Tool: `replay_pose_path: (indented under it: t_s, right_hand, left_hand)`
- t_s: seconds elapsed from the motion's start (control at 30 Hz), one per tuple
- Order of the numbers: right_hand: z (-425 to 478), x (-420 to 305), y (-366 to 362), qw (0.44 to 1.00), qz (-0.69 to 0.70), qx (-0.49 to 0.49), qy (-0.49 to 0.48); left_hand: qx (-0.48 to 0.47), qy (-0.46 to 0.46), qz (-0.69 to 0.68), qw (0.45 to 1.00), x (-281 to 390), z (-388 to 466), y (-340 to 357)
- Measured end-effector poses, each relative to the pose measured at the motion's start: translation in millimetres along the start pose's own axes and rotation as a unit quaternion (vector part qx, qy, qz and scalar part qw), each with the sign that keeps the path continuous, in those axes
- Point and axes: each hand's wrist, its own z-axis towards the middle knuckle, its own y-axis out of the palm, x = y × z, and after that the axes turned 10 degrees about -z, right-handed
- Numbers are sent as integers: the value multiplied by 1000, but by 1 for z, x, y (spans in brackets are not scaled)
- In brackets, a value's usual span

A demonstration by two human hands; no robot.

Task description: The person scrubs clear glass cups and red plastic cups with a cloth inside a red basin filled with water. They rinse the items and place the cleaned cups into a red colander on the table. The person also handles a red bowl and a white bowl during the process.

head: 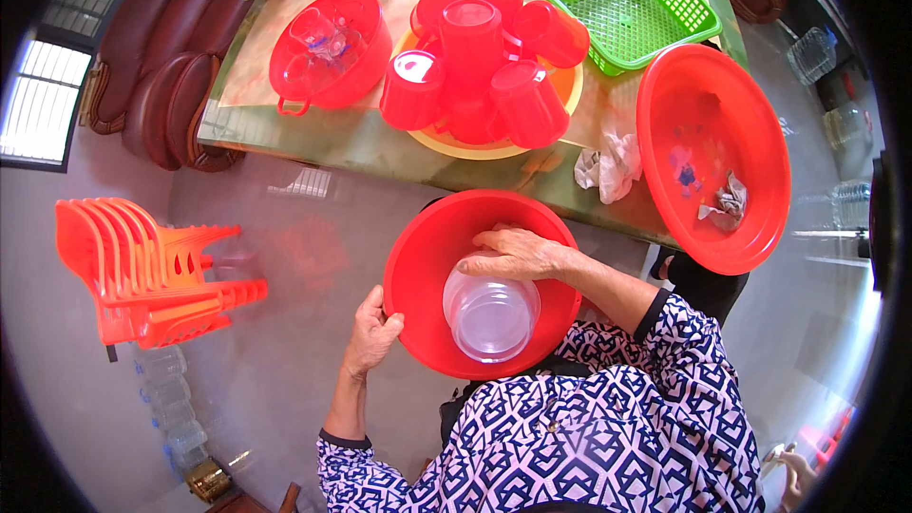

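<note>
My left hand (374,331) grips the rim of a red plastic basin (420,263) on its left side. The basin is tilted towards me, above the floor at the table's front edge. Inside it lies a clear plastic bowl or stack of bowls (495,324). My right hand (516,254) reaches into the basin, with the thumb across the upper rim of the clear bowls. Its fingertips are partly hidden, and a small pale bit shows behind them; whether it holds something is unclear.
On the table (320,135) sit red mugs (470,35) piled in a yellow basin (491,152), a red basin of clear cups (363,71), a green basket (627,21), crumpled tissue (616,164) and a larger red basin (705,114). Orange stacked chairs (157,278) stand left. Another person's hand (798,477) shows lower right.
</note>
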Motion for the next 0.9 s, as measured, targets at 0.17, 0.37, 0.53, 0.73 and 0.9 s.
replay_pose_path:
  t_s: [0.17,0.37,0.53,0.73,0.9]
  right_hand:
    - [-5,4,23,993,-117,-32,-3]
    - [-18,-13,15,996,1,-80,27]
    - [-20,-1,18,982,129,-138,-26]
    - [-28,2,3,941,276,-193,-5]
    - [-55,-15,-26,949,307,-70,-21]
  left_hand:
    - [53,-1,73,996,-10,-9,1]
    - [146,75,143,976,-28,-21,10]
    - [141,77,114,981,-27,-22,9]
    - [113,75,79,988,-28,-20,7]
    - [92,66,90,989,-24,-19,7]
